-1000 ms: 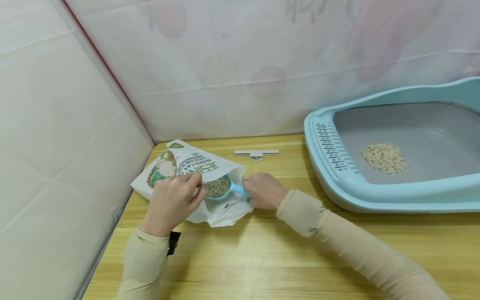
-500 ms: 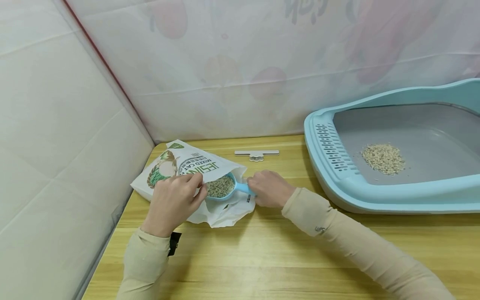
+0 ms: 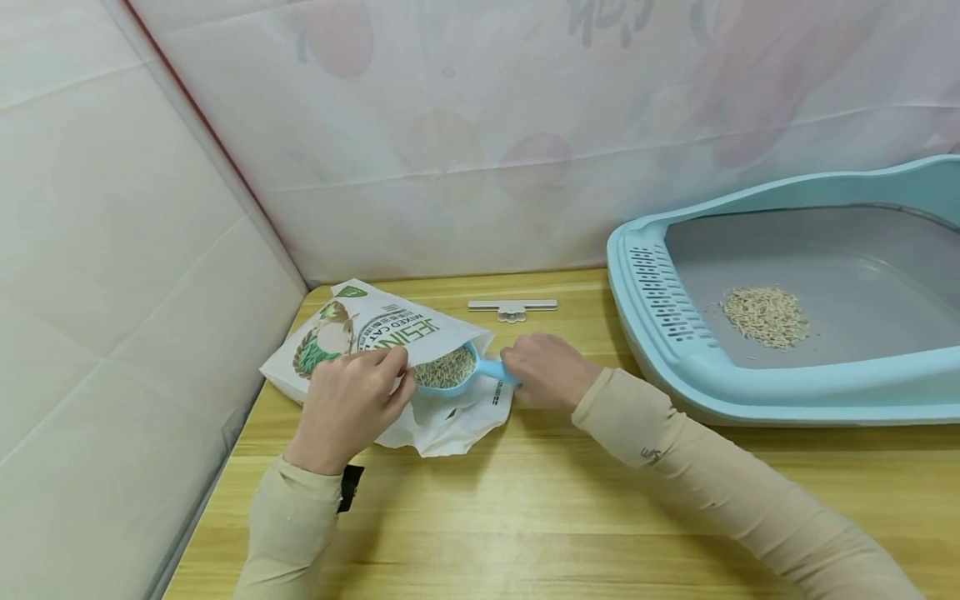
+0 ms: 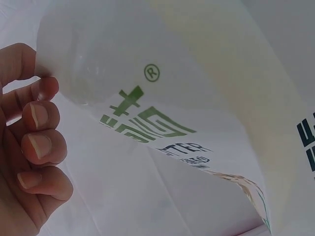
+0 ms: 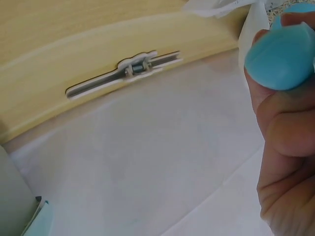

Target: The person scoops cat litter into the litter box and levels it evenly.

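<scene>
On its side at the left of the table lies a white bag of cat litter (image 3: 382, 325), its mouth facing right. My left hand (image 3: 354, 404) pinches the edge of that mouth between thumb and forefinger; in the left wrist view the other fingers (image 4: 43, 147) curl below the bag's edge. In the mouth sits a light blue scoop (image 3: 489, 372) heaped with pellet litter (image 3: 447, 369). My right hand (image 3: 551, 371) grips its handle, and the rounded handle end (image 5: 280, 59) shows in the right wrist view. The scoop's far edge is hidden under the bag.
A white sealing clip (image 3: 512, 308) lies behind my right hand, near the wall. At the right stands a large light blue litter box (image 3: 795, 392) with a raised rim, a small pile of pellets (image 3: 767, 317) on its grey floor. A wall rises at the left.
My right hand has drawn the filled scoop a little to the right and upward in the bag's mouth, showing more of it. The left hand stays almost still on the bag.
</scene>
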The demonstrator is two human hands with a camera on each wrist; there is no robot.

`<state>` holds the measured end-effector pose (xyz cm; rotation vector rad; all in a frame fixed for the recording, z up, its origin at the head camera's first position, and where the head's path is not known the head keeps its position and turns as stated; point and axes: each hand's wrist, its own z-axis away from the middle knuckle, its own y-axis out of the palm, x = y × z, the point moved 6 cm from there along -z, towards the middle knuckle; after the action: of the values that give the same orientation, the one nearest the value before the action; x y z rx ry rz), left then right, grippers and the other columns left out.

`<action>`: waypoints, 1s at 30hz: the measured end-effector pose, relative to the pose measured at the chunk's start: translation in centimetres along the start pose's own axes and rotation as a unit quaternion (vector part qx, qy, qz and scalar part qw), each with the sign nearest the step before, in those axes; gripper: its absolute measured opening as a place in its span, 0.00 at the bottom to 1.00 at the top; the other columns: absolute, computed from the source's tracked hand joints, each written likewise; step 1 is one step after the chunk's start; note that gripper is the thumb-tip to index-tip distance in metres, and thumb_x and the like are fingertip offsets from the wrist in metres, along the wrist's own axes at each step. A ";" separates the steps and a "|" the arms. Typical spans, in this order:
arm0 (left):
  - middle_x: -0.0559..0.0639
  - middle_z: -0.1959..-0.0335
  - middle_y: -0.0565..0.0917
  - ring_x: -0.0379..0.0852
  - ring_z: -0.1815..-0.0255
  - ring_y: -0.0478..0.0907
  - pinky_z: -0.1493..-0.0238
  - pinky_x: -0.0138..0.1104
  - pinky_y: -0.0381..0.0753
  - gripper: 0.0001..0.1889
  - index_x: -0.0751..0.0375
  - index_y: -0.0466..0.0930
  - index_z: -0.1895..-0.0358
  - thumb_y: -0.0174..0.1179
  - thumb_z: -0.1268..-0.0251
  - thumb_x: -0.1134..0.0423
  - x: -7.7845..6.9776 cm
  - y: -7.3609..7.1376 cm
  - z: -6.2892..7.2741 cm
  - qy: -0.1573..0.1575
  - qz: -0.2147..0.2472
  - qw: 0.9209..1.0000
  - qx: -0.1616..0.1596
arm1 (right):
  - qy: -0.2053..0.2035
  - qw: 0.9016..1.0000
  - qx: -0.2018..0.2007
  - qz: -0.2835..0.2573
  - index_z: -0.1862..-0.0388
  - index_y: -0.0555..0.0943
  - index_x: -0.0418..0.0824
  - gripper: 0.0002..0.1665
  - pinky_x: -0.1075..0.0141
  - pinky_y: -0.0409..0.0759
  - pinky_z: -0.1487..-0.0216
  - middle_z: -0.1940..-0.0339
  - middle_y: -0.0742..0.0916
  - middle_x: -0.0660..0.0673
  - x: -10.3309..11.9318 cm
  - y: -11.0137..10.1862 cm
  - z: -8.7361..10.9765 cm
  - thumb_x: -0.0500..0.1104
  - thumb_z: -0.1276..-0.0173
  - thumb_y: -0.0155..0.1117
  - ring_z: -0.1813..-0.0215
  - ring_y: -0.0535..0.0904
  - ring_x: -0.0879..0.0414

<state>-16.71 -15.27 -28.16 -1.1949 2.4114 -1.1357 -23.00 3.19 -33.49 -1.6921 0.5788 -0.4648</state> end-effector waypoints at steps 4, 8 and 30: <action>0.43 0.89 0.61 0.40 0.91 0.55 0.89 0.30 0.49 0.09 0.59 0.68 0.78 0.49 0.39 0.67 -0.2 0.0 -0.1 0.005 0.000 1.000 -0.004 | 0.008 1.000 -0.011 -0.005 0.78 0.74 0.36 0.13 0.69 0.68 0.80 0.84 0.70 0.49 -0.3 -0.6 0.0 0.29 0.52 0.72 0.80 0.62 0.59; 0.43 0.89 0.60 0.40 0.91 0.54 0.88 0.30 0.49 0.11 0.59 0.65 0.79 0.47 0.38 0.67 -0.3 0.1 -0.2 0.007 -0.001 1.000 -0.005 | 0.003 1.000 -0.019 -0.004 0.79 0.73 0.37 0.14 0.68 0.68 0.79 0.83 0.69 0.49 -0.4 -0.9 0.1 0.28 0.52 0.72 0.80 0.61 0.58; 0.45 0.89 0.64 0.44 0.93 0.64 0.89 0.30 0.49 0.14 0.60 0.65 0.78 0.45 0.30 0.66 -0.7 0.4 -0.1 0.011 -0.019 1.000 -0.008 | 0.001 0.992 0.126 -0.005 0.67 0.80 0.33 0.08 0.63 0.79 0.69 0.77 0.78 0.46 -2.7 -3.8 0.2 0.29 0.46 0.70 0.74 0.74 0.54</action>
<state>-16.53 -14.55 -28.53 -1.2454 2.4293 -1.1485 -24.53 5.55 -29.79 -1.4547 0.4926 -0.5238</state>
